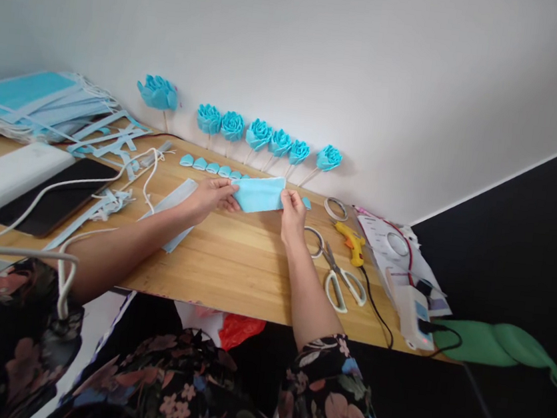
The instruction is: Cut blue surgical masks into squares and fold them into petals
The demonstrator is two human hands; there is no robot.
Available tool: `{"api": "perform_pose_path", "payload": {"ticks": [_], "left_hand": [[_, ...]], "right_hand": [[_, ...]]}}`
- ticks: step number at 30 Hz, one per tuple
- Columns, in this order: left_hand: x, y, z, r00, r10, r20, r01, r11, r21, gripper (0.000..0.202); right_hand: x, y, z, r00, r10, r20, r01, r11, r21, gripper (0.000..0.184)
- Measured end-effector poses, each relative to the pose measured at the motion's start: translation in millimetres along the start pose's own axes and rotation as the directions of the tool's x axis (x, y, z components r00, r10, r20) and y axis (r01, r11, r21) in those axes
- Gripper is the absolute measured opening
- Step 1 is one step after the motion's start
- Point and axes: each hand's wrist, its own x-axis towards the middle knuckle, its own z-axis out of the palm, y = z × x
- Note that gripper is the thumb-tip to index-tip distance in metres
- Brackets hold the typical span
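A light blue sheet of mask fabric [259,194] is stretched between my two hands above the wooden table [232,264]. My left hand [212,196] pinches its left edge, fingers closed on it. My right hand [292,214] pinches its right edge. Just behind the fabric lies a row of small blue folded petals [211,166]. Several finished blue fabric roses [258,133] on sticks lean against the white wall.
White-handled scissors [343,280], a yellow glue gun [351,243] and tape rings [335,208] lie right of my hands. A stack of blue face masks [30,97], cut strips [115,143], a black phone [53,200] and a white power bank [8,175] sit at left.
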Motion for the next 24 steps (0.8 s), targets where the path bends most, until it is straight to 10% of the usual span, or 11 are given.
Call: {"api": "perform_pose_path", "payload": {"ticks": [10, 24], "left_hand": [[2.4, -1.4, -0.9, 0.998, -0.041, 0.054, 0.046, 0.993, -0.106, 0.017], [4.1, -5.4, -6.9, 0.999, 0.023, -0.034, -0.016, 0.982, 0.191, 0.035]], "right_hand": [[0.0, 0.1, 1.9, 0.993, -0.052, -0.102, 0.051, 0.999, -0.014, 0.042], [6.5, 3.4, -11.9, 0.967, -0.19, -0.172, 0.148, 0.961, -0.233, 0.04]]}}
